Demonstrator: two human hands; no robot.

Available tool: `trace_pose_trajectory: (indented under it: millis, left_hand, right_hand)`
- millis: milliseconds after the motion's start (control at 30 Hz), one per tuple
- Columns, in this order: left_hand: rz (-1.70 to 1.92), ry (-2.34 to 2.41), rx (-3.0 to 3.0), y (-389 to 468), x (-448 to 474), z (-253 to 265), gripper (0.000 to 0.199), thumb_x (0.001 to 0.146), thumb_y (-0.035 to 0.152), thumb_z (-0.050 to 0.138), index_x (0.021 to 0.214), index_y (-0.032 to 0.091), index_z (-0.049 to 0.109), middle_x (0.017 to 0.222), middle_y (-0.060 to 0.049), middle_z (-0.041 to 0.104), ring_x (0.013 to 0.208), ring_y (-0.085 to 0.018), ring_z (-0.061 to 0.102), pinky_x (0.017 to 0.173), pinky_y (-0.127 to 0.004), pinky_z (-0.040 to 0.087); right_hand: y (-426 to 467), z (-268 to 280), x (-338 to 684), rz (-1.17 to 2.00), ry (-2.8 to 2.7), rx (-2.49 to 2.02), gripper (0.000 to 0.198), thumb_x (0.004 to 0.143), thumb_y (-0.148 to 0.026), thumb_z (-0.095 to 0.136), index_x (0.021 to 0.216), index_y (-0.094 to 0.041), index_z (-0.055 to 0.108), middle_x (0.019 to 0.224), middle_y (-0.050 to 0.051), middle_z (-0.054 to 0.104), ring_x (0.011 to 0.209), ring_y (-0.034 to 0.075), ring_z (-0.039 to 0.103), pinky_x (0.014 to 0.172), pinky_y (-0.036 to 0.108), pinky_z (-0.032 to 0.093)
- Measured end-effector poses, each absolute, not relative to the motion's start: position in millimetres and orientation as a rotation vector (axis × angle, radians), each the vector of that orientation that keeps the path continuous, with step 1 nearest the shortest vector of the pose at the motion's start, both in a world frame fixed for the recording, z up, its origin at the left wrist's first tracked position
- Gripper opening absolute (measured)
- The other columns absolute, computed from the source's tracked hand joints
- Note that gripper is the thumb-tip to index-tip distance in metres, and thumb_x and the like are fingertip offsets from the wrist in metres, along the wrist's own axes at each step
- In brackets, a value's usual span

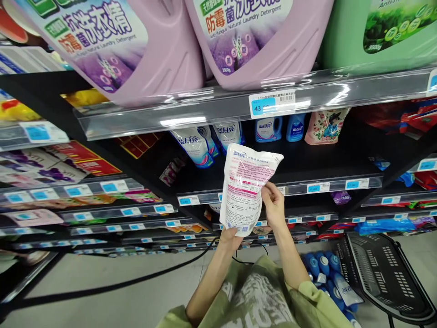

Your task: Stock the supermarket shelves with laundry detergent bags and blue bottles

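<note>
A white laundry detergent refill pouch (244, 191) is held up in front of the shelves, its printed back with pink and black text facing me. My left hand (231, 239) grips its bottom edge, the fingers mostly behind it. At the pouch's right side, my right hand (274, 205) pinches the edge with the thumb in front. Behind it on the shelf stand similar refill pouches (194, 146), a small white-and-blue bottle (268, 129), a blue bottle (295, 127) and a pink flowered pouch (326, 126).
Large pink detergent jugs (262, 41) and a green jug (378, 36) fill the upper shelf, whose clear front edge (218, 107) juts out. On the floor at right are a black shopping basket (389, 278) and several blue bottles (327, 273). A black cable (136, 284) crosses the lower left.
</note>
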State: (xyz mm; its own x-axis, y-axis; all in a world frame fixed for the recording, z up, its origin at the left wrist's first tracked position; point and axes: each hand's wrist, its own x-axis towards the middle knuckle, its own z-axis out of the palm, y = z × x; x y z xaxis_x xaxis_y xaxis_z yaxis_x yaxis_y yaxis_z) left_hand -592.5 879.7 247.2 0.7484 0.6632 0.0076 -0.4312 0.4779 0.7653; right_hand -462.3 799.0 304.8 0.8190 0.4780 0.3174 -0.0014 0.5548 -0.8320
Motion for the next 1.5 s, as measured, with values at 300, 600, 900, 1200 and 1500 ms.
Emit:
trace_pose_trajectory:
  millis: [300, 600, 900, 1200, 1500]
  left_hand:
    - [1.127, 0.281, 1.589, 900.7, -587.8, 286.6, 0.041, 0.062, 0.019, 0.096, 0.100, 0.027, 0.082, 0.138, -0.013, 0.070, 0.142, -0.040, 0.054, 0.126, -0.061, 0.033]
    - [0.618, -0.126, 1.906, 878.8, -594.2, 340.8, 0.055, 0.068, 0.011, 0.090, 0.119, 0.030, 0.081, 0.145, -0.014, 0.066, 0.155, -0.047, 0.035, 0.126, -0.074, 0.017]
    - [0.736, -0.031, 1.963, 895.6, -590.5, 328.9, 0.050, 0.087, 0.021, 0.079, 0.136, 0.030, 0.072, 0.155, -0.012, 0.057, 0.144, -0.036, 0.052, 0.125, -0.056, 0.038]
    - [0.879, 0.199, 2.088, 903.3, -578.4, 317.3, 0.075, 0.081, 0.035, 0.085, 0.150, 0.027, 0.057, 0.145, -0.014, 0.061, 0.119, -0.031, 0.063, 0.098, -0.043, 0.055]
    - [0.681, 0.231, 1.629, 903.9, -590.7, 311.0, 0.083, 0.053, 0.027, 0.098, 0.129, 0.017, 0.063, 0.101, -0.009, 0.075, 0.090, -0.027, 0.072, 0.087, -0.040, 0.061]
  right_hand:
    - [795.7, 306.3, -492.5, 0.512, -0.616, -0.831, 0.103, 0.053, -0.026, 0.101, 0.145, -0.026, 0.055, 0.146, 0.013, 0.063, 0.131, 0.033, 0.064, 0.105, 0.045, 0.058]
    - [800.6, 298.1, -478.4, 0.555, -0.194, -0.590, 0.066, 0.076, -0.044, 0.079, 0.134, -0.016, 0.065, 0.121, 0.014, 0.077, 0.117, 0.035, 0.072, 0.113, 0.058, 0.051]
    - [796.8, 306.8, -484.8, 0.486, -0.239, -0.527, 0.070, 0.071, -0.043, 0.074, 0.134, -0.014, 0.065, 0.130, 0.015, 0.073, 0.127, 0.036, 0.067, 0.122, 0.057, 0.042]
    - [796.7, 281.9, -478.4, 0.561, -0.247, -0.616, 0.069, 0.061, -0.041, 0.086, 0.124, -0.020, 0.071, 0.114, 0.012, 0.079, 0.114, 0.038, 0.072, 0.108, 0.059, 0.054]
    - [784.7, 278.1, -478.6, 0.473, -0.960, -0.961, 0.043, 0.076, -0.046, 0.088, 0.112, -0.022, 0.081, 0.097, 0.008, 0.081, 0.099, 0.033, 0.077, 0.097, 0.051, 0.062]
